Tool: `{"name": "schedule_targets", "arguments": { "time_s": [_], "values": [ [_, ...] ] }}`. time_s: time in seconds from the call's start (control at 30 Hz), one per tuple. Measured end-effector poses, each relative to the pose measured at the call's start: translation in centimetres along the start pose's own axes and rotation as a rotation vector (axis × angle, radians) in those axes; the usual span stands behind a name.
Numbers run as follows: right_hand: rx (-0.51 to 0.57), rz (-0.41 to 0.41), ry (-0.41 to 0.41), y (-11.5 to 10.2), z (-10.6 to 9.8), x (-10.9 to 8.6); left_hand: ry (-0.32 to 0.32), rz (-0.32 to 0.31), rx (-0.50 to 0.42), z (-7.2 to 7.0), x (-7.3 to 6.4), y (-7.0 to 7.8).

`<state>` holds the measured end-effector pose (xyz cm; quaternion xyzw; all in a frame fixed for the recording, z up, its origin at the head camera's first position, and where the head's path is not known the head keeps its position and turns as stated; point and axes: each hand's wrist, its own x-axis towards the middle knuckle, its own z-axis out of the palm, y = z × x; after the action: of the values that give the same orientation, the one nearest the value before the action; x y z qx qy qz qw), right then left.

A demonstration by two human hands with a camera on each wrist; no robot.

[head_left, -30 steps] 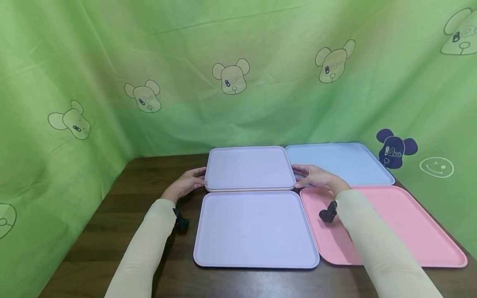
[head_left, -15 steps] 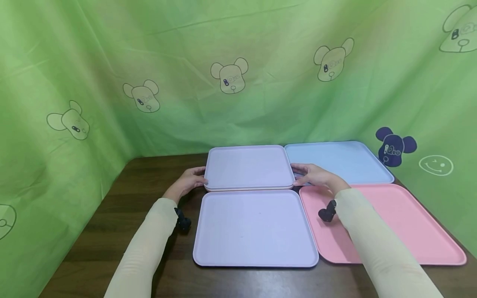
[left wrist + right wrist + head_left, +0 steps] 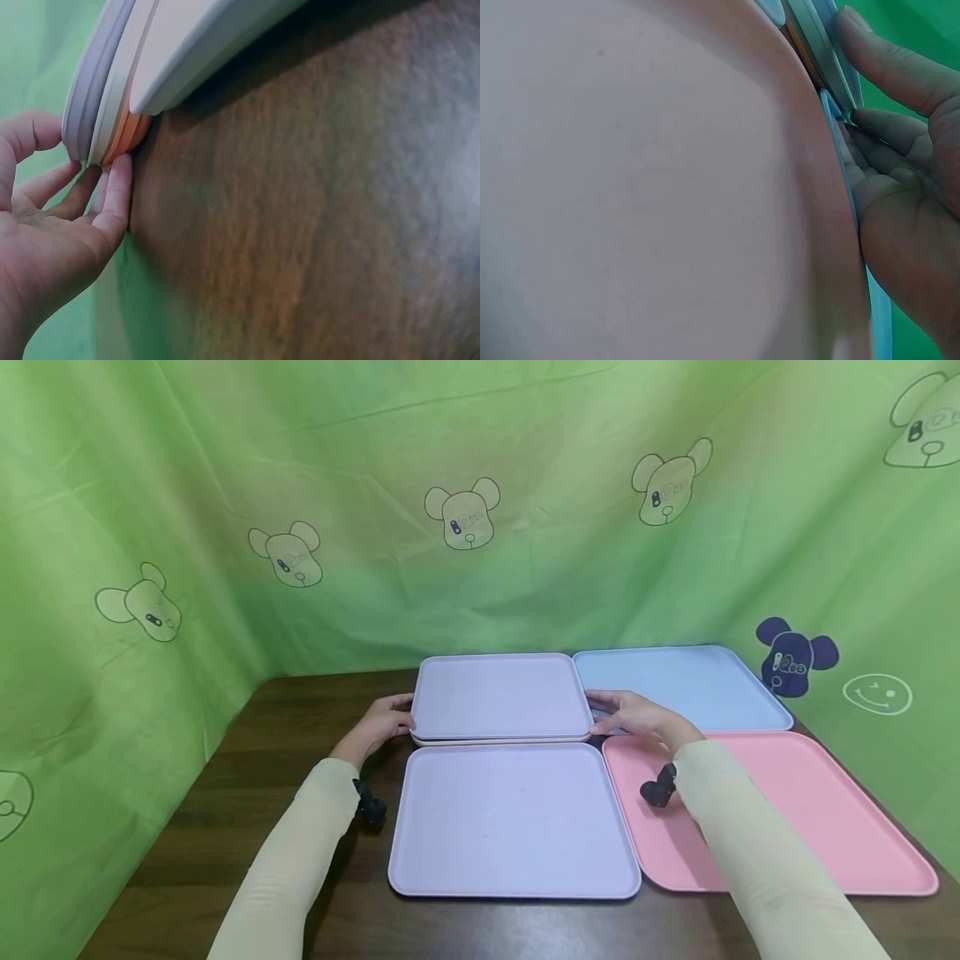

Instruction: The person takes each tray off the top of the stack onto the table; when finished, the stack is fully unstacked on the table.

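Observation:
In the head view, a lavender tray [image 3: 502, 697] tops a stack at the back middle of the table. Its left edge is pinched by my left hand [image 3: 381, 722], the thumb on the rim and the fingers lower at the side. Opposite, my right hand [image 3: 633, 712] pinches the right edge the same way. Below the lavender rim, the left wrist view shows a cream tray [image 3: 112, 97] and an orange tray [image 3: 129, 133], with left fingertips touching the stack's side. The right wrist view shows the right thumb [image 3: 892, 64] at the top tray's rim.
A second lavender tray [image 3: 513, 822] lies directly in front of the stack. To the right are a blue tray [image 3: 675, 685] at the back and a pink tray [image 3: 810, 818] nearer. Wooden table [image 3: 217, 827] shows at left; a green curtain [image 3: 360, 618] hangs behind.
The top lavender tray has shifted very slightly left against the tray beneath it, both hands staying at its edges. Nothing else has visibly moved.

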<state>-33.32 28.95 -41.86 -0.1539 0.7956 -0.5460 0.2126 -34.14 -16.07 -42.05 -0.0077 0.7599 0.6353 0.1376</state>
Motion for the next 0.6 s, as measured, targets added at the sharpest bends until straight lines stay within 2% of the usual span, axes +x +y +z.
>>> {"name": "schedule_targets", "arguments": {
  "time_s": [0.2,0.4,0.6],
  "values": [
    [-0.034,-0.026,0.011,-0.2,0.2,0.0,0.030,0.035,-0.017,-0.2,-0.3,0.5],
    [-0.017,-0.018,0.010,-0.4,0.2,-0.1,0.042,0.088,-0.023,-0.6,-0.5,1.1],
    [-0.043,-0.016,0.016,-0.4,0.3,-0.1,0.003,0.052,-0.128,-1.0,-0.7,1.2]
  ]
}}
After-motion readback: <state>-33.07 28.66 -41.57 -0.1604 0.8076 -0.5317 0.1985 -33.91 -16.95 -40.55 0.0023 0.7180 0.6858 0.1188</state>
